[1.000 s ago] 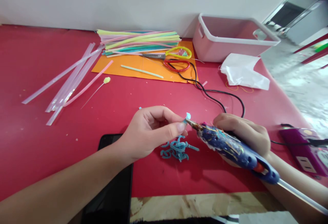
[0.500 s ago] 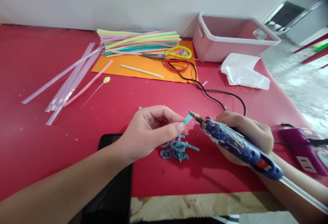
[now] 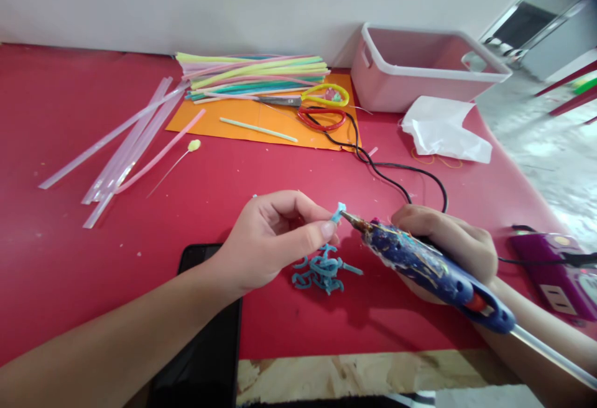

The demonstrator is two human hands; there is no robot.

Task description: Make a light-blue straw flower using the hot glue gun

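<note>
Between thumb and fingertips, my left hand (image 3: 280,234) pinches a short blue pipe cleaner piece (image 3: 339,211), its upper end bent over. My right hand (image 3: 448,246) is wrapped round a worn blue glue gun (image 3: 415,259) crusted with old glue. The gun's metal nozzle touches or nearly touches the blue piece near its bent end. A clear glue stick (image 3: 550,355) sticks out of the gun's back. Below my left fingertips, a small heap of curled blue pipe cleaner pieces (image 3: 324,271) lies on the red table top (image 3: 298,327).
Behind are a bundle of coloured pipe cleaners (image 3: 256,75), scissors (image 3: 321,106) on orange card (image 3: 209,123), and a pink bin (image 3: 420,84). Glue sticks (image 3: 125,140) lie left, a phone (image 3: 205,346) under my left forearm, a purple power strip (image 3: 555,271) right. A black cord (image 3: 396,168) crosses the table.
The nozzle has shifted from the tip of the blue piece down to its side. The piece's free end, straight before, is now folded over. My left hand has barely moved.
</note>
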